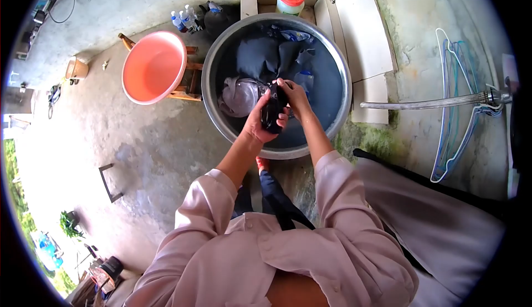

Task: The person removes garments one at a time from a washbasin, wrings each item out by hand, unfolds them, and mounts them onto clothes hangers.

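A wide metal basin (346, 93) holds dark greyish water with clothes soaking in it. Over its near half, my left hand (260, 123) is wrapped around a wet black cloth (272, 107). My right hand (296, 95) grips the upper end of the same cloth, fingers closed. The kind of garment cannot be made out, as it is bunched up. Beyond my hands a dark garment (257, 54) bulges out of the water. Left of the cloth floats a light grey-lilac garment (238, 97). Blue pieces of fabric (296, 35) show near the far rim.
A pink plastic basin (155, 66) rests on a wooden stool (191, 82) to the left. Behind the metal basin stand a red-lidded jar (291, 1) and several plastic bottles (187, 19). On the right, a metal hose (426, 104) juts from the wall near hanging clothes hangers (443, 113).
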Available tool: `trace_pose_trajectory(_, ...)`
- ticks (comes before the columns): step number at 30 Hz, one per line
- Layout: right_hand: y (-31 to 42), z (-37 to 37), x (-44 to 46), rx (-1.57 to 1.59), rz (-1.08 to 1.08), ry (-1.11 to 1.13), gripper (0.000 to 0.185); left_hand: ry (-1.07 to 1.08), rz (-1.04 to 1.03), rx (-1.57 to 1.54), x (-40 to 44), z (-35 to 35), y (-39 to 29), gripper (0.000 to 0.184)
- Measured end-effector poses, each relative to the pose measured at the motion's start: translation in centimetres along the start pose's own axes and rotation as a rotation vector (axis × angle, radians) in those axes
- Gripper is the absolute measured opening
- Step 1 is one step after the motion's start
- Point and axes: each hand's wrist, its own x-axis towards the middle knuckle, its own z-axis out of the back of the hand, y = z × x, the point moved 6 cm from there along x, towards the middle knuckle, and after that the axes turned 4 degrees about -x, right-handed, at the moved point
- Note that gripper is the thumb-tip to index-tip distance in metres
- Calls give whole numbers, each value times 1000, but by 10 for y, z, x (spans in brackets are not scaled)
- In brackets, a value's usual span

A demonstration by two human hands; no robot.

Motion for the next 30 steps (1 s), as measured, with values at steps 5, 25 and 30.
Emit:
trace_pose_trajectory(5,26,-16,-28,-507,295,-92,51,-269,-187,325,5,14,-16,58)
trace_pose_trajectory(25,78,-46,-78,1161,235,613,78,267,8,-419,-18,-62,60,50)
trace_pose_trajectory(30,86,-26,-60,603,10,508,23,124,95,-13,-23,-51,52,29)
